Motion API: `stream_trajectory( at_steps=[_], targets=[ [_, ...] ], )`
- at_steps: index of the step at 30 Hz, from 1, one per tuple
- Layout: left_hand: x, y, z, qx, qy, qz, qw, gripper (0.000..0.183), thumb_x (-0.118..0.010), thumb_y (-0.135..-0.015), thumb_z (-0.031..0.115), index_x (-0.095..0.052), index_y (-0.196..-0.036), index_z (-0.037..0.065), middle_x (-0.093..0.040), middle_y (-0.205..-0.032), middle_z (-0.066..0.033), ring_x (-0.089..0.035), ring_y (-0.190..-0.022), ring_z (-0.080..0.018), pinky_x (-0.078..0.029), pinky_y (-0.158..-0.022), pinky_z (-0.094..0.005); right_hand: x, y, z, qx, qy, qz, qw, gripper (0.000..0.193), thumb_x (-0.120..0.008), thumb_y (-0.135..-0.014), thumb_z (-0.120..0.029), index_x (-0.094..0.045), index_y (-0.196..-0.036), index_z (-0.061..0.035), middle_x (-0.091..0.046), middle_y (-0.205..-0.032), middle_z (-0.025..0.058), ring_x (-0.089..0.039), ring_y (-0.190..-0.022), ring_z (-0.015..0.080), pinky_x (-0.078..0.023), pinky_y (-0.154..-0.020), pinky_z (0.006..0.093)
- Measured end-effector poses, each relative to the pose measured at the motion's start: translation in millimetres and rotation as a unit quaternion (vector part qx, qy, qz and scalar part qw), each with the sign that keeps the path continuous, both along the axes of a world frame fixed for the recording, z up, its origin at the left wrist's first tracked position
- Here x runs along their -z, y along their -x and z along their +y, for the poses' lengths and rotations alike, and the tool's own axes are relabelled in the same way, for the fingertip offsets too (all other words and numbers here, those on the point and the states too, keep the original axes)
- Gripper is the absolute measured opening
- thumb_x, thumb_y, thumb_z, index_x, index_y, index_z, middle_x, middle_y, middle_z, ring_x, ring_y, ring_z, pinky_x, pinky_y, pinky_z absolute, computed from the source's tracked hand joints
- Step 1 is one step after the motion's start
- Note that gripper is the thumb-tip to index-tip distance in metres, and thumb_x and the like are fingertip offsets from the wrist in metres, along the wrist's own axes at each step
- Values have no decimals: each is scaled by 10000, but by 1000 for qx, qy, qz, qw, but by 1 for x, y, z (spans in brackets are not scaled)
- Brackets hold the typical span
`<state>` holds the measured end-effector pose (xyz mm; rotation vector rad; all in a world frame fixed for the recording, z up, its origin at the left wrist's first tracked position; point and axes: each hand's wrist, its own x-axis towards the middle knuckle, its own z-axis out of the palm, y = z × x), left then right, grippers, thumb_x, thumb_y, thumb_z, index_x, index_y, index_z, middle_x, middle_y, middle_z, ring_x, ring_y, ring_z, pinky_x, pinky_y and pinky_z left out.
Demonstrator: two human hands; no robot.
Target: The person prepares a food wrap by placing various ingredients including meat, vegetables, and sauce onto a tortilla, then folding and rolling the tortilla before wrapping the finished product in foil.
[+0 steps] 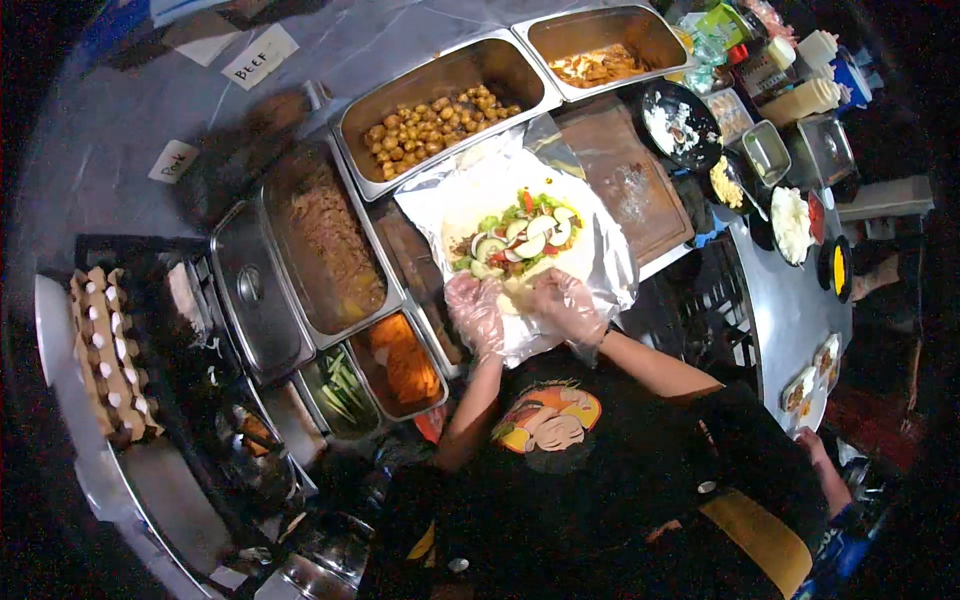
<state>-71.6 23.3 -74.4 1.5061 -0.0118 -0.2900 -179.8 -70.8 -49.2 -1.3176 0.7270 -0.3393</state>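
Observation:
A pale flatbread (pixel 467 212) lies on a sheet of aluminium foil (pixel 608 235) in front of me. Lettuce, sliced cucumber (pixel 535 243) and bits of red vegetable are heaped on its middle. My left hand (pixel 474 312), in a see-through plastic glove, is closed on the flatbread's near left edge. Gloved likewise, my right hand (pixel 568 306) has its fingers curled at the near edge, right of the left one. The fingertips of both hands are partly hidden by the glare and the gloves.
Beyond the foil stands a steel pan of small round potatoes (pixel 440 125). Left are pans of shredded meat (pixel 335 245), grated carrot (pixel 400 365) and cucumber sticks (pixel 343 392). A wooden board (pixel 635 190) lies right, near bowls and bottles. An egg tray (pixel 112 350) sits far left; another person's hand (pixel 822 465) holds a plate.

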Motion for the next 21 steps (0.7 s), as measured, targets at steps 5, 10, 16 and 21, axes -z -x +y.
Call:
stream_trajectory(
  at_steps=[5,10,16,21],
  targets=[
    [2,-2,10,27,92,55,994,355,-642,-805,-29,-471,-1110,37,-528,-913,-55,-554,-776,-138,-496,-696,-249,-23,-9,-5,-3,-140,-16,990,140,-665,-845,-129,-542,-878,-68,-536,-667,-25,-489,-529,63,-396,-479,203],
    [5,-3,14,48,141,88,985,340,-624,-824,-28,-461,-1117,25,-541,-940,-74,-584,-836,-162,-531,-730,-283,-18,-35,4,89,-220,16,971,227,-709,-823,-161,-511,-894,-76,-538,-624,-12,-487,-484,65,-377,-414,208],
    [10,0,13,31,79,77,993,387,-684,-755,-73,-498,-1086,1,-553,-962,-75,-571,-886,-166,-507,-787,-270,-18,-39,7,129,-256,15,958,275,-733,-808,-180,-484,-872,-83,-542,-586,17,-482,-433,90,-377,-374,225],
    [12,2,14,35,85,81,992,391,-699,-751,-62,-515,-1089,4,-562,-976,-74,-569,-908,-163,-496,-812,-269,-13,-38,6,130,-254,1,958,273,-733,-810,-185,-482,-857,-86,-547,-581,24,-485,-423,97,-378,-371,224]
  ],
)
